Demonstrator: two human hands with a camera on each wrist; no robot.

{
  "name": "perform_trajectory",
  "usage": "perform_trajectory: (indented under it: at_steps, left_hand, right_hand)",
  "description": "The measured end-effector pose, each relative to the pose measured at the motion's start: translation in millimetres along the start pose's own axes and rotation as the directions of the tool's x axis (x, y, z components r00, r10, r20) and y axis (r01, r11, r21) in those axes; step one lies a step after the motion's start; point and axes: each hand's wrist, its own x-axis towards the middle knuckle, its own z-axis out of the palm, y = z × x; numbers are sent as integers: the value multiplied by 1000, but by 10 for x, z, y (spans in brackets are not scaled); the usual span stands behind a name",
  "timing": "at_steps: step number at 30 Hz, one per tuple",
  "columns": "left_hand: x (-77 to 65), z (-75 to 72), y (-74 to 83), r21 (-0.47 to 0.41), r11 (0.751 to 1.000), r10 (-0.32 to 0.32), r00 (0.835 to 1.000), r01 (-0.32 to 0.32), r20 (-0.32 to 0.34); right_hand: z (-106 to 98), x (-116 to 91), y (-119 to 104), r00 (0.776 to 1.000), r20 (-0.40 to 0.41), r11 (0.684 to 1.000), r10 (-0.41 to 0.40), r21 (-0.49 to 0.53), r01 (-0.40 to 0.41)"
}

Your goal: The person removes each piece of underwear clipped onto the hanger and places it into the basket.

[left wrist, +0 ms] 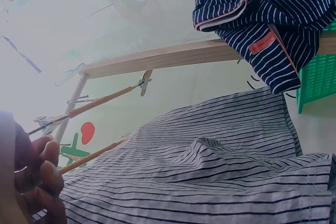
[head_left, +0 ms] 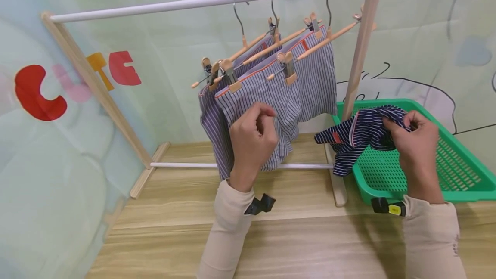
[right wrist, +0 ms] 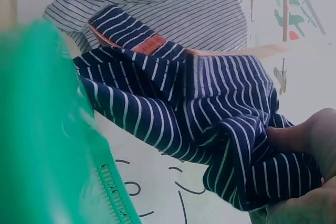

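Observation:
My right hand (head_left: 418, 150) pinches navy, white-striped shorts (head_left: 372, 126) between thumb and fingers. They hang bunched over the green basket, their waistband with a red label pointing left. My left hand (head_left: 253, 134) is raised in front of light striped shorts (head_left: 252, 102), its fingers loosely curled with nothing between them. In the left wrist view, its fingers (left wrist: 50, 169) overlap a hanger bar. Clips hold the light shorts on a wooden hanger (head_left: 275, 51). Darker striped shorts (head_left: 217, 124) hang partly hidden behind them.
A rack with a white top rail (head_left: 209, 3) and wooden legs stands on the wood-grain table (head_left: 271, 236). Another clip hanger (head_left: 325, 44) is at the right end of the rail. The green basket (head_left: 461, 195) sits beside the rack's right leg (head_left: 362, 51).

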Motion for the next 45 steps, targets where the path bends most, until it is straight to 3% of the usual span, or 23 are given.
perform_trajectory:
  at_steps: [8,13,20,24,32,38,45]
  left_hand:
    - [2,9,17,2,1000,4,1000,-4,0]
    - [3,6,19,-15,1000,8,1000,-8,3]
    - [-9,15,16,-28,1000,12,1000,-12,15]
    - [-13,14,18,-24,1000,14,1000,-14,12]
    - [-10,4,9,-24,1000,18,1000,-18,8]
    - [-2,15,11,-26,999,21,1000,-21,15]
    - [5,5,17,-45,999,21,999,-20,29]
  right_hand:
    - [-24,61,84,997,-75,984,-12,174,25]
    - [-33,17,-14,991,-130,979,11,201,16]
    - [-46,0,-87,965,-253,965,-70,229,130]
    - [-55,12,-68,965,-249,968,-84,210,138]
    - [-86,13,-67,967,-240,948,-80,283,148]
    - [-127,9,-94,957,-283,944,-58,296,144]
    - [-147,13,-110,946,-313,933,-89,305,189]
